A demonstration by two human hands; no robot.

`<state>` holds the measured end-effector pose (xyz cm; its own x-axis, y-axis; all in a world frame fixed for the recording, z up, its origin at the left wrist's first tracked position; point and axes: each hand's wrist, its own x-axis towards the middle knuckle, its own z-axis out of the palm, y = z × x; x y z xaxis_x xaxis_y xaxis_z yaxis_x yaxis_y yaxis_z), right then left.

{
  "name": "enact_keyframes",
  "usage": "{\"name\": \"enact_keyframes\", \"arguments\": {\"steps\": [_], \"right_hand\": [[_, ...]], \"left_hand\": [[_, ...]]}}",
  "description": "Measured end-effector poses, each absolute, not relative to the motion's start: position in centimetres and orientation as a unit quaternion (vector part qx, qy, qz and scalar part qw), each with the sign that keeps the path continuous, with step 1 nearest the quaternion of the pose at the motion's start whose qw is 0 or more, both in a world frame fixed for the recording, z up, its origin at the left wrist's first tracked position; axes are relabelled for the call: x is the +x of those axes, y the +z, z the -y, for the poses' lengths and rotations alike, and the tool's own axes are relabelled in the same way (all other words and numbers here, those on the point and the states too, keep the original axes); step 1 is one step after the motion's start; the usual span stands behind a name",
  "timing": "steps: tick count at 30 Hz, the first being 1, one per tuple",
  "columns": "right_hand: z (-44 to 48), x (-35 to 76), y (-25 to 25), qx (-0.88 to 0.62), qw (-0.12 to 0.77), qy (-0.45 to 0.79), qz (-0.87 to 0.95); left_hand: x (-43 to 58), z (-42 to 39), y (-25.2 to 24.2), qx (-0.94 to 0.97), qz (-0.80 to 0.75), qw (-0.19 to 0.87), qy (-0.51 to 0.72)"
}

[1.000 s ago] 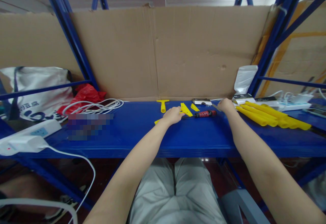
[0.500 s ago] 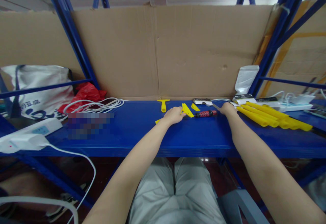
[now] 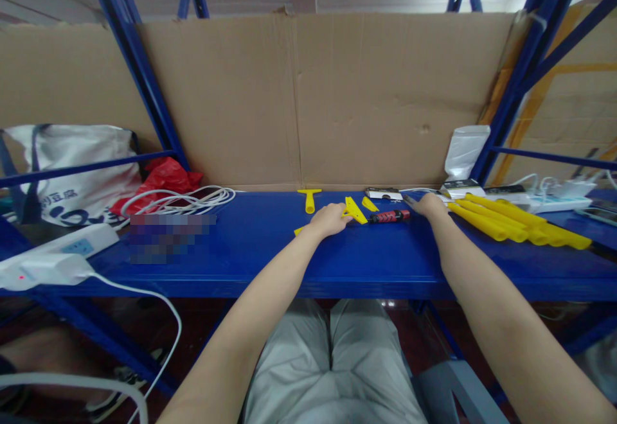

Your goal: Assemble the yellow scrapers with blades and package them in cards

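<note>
My left hand (image 3: 329, 220) is closed around a yellow T-shaped part (image 3: 355, 211), whose wide end sticks out to the right of the fingers. My right hand (image 3: 428, 206) rests near the back of the table, its fingers closed on a thin grey tool (image 3: 409, 202). Between the hands lies a red and black screwdriver (image 3: 389, 216), with a small yellow piece (image 3: 370, 203) behind it. Another yellow T-shaped part (image 3: 309, 200) lies behind my left hand. Several yellow tubes (image 3: 511, 216) lie to the right of my right hand.
On the blue table (image 3: 250, 244), white cables (image 3: 193, 200), a red bag (image 3: 168, 176) and a white power strip (image 3: 58, 250) lie left. Small boxes (image 3: 461, 188) stand behind my right hand. Cardboard (image 3: 361, 103) closes the back between blue posts.
The thin grey tool at my right fingertips has shifted slightly and shows more clearly. My left hand and its yellow part have barely moved.
</note>
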<state>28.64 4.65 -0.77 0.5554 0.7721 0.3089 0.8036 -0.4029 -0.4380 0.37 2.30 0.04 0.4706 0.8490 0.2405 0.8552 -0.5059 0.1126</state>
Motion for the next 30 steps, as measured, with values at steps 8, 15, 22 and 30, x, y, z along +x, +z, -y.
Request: {"name": "enact_keyframes", "arguments": {"steps": [8, 15, 22, 30], "right_hand": [[-3.2, 25.9, 2.0, -0.802, 0.352, -0.067, 0.477], [-3.3, 21.8, 2.4, -0.681, 0.452, 0.026, 0.575], [-3.4, 17.9, 1.6, -0.561, 0.503, 0.146, 0.641], [-2.9, 16.9, 1.0, -0.545, 0.458, 0.217, 0.668]], "left_hand": [[0.4, -2.7, -0.2, -0.859, 0.495, 0.007, -0.135], [0.3, -2.8, -0.3, -0.850, 0.507, 0.024, -0.142], [0.3, -2.8, -0.1, -0.833, 0.529, 0.021, -0.161], [0.3, -2.2, 0.5, -0.816, 0.548, 0.012, -0.183]]}}
